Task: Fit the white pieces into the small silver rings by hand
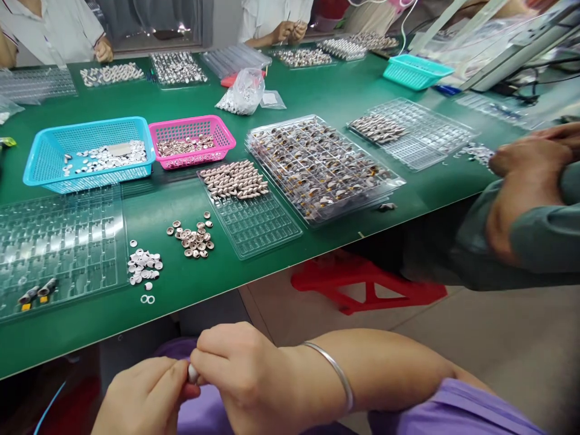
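Above my lap, in front of the table edge, my left hand [142, 393] and my right hand [247, 371] meet with fingers pinched together. Between their fingertips shows a small whitish rounded part [193, 373], mostly covered by the fingers. Nearest on the table lie loose white discs and rings [144, 266] and a scatter of small brownish metallic cups [197, 240]. A clear tray [258, 226] beside them is partly filled with rows of similar metallic pieces [235, 180]. Two dark parts with yellow tabs [38, 291] rest in a large clear tray [102, 241] at left.
A blue basket [49, 157] holds white pieces; a pink basket [193, 162] holds metallic cups. Stacked filled trays [321, 166] stand mid-table. A co-worker's arms [521, 181] are at right, above a red stool [367, 290]. Two more people sit across the green table [317, 90].
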